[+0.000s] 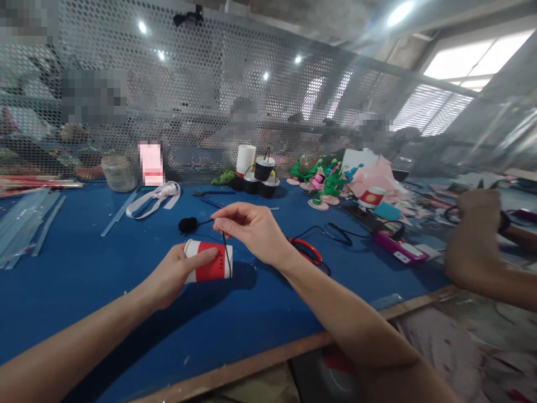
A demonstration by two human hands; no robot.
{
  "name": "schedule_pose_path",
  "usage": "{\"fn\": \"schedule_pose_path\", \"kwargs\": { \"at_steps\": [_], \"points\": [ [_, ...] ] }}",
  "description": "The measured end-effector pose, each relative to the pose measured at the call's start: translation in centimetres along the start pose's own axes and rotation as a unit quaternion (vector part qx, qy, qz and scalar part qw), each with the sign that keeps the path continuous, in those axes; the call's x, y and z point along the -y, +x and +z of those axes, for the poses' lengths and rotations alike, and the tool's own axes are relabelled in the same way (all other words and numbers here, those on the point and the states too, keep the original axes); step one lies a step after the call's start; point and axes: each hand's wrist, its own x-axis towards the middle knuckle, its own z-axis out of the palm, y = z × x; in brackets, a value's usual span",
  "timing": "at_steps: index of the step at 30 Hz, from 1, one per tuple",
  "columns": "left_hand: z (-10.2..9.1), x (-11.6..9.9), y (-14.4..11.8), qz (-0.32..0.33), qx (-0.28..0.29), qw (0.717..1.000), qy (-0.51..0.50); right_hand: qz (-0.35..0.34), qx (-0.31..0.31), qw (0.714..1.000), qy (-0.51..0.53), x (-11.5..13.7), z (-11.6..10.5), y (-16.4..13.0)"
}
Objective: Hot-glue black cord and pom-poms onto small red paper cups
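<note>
Left hand: tapered paper cup. Right hand: thin black yarn.

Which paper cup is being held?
The red and white cup in the left hand, with black cord across one end; the similar cup at right and the stacked cups behind aren't held.

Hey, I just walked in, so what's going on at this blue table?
A person is handling a cup and some yarn. Their left hand holds a red-and-white paper cup sideways. Their right hand pinches a black strand that runs down along one end of the cup. A ball of black yarn lies on the table nearby. Farther back stand a stack of white cups and a few black-sided cups. Another person's arm shows at the right.
</note>
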Motion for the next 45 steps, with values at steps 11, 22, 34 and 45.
{"fn": "schedule_pose_path", "kwargs": {
  "at_steps": [11,22,34,45],
  "points": [
    [0.3,-0.4,-0.4,0.026,-0.014,0.999,-0.015,0.028,-0.034,0.998,-0.033,-1.7,-0.9,0.4],
    [0.3,-0.4,-0.4,0.032,-0.024,0.999,-0.006,0.042,-0.035,0.998,-0.043,-1.7,-1.1,0.4],
    [0.3,-0.5,-0.5,0.02,-0.023,0.999,-0.037,0.041,-0.037,0.996,-0.071,-1.8,-1.3,0.4],
    [0.3,-1.1,0.1,-0.067,-0.057,0.99,-0.114,0.054,0.01,0.964,-0.261,-2.5,-1.5,0.5]
  ]
}}
